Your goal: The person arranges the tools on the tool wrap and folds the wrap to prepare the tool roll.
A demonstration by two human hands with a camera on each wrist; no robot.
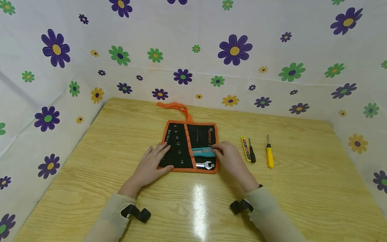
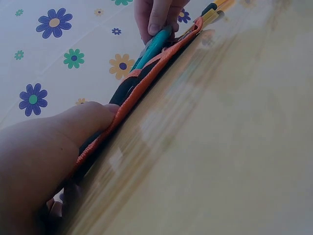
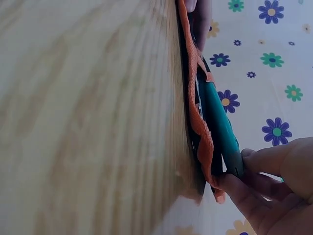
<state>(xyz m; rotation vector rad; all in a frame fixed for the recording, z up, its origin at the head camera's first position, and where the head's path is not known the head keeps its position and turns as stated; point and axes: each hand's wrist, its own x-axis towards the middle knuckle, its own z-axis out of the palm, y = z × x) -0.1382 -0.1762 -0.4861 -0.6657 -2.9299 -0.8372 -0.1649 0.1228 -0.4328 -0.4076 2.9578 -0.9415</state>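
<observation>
A black tool pouch (image 1: 178,144) with orange trim lies spread on the table, numbers printed along its pockets. My left hand (image 1: 152,164) rests on the pouch's left side with its fingers spread flat. At the pouch's right side, my right hand (image 1: 231,159) pinches the end of a teal utility knife (image 1: 203,152). The knife's other end sits inside a pocket, hidden behind the orange edge. In the right wrist view, thumb and fingers close on the tip of the teal knife (image 3: 222,127). Below the knife, a wrench (image 1: 205,165) sticks out of another pocket.
Right of the pouch lie a yellow narrow packet (image 1: 245,148), a black screwdriver (image 1: 252,154) and a yellow-handled screwdriver (image 1: 269,156). An orange strap (image 1: 178,107) trails from the pouch's top edge. A flowered cloth (image 1: 193,60) stands behind the wooden table (image 1: 302,188).
</observation>
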